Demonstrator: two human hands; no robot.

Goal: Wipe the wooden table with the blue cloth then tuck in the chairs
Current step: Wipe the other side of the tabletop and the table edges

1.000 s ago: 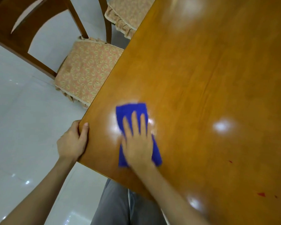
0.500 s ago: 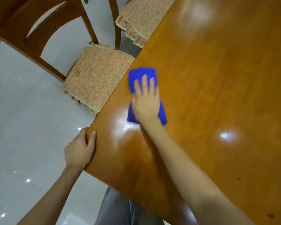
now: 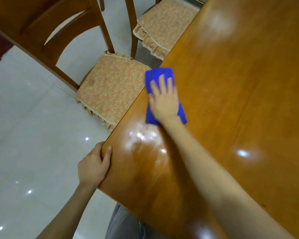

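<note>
- Blue cloth (image 3: 160,74): folded flat on the wooden table (image 3: 240,100), centre of frame, close to the table's left edge.
- Right hand (image 3: 164,100): palm down on the cloth, fingers straight and slightly spread, pressing it to the wood.
- Left hand (image 3: 93,168): lower left; thumb on top, fingers curled under the table edge, gripping it as a brace.
- Near chair (image 3: 110,94), far chair (image 3: 162,26): upper left and top centre, seats showing beside the table, not tucked in.
- Step in hand, judged: wiping. Advised: even palm pressure, overlapping passes, cloth kept folded, strokes carried right to the edge.
</note>
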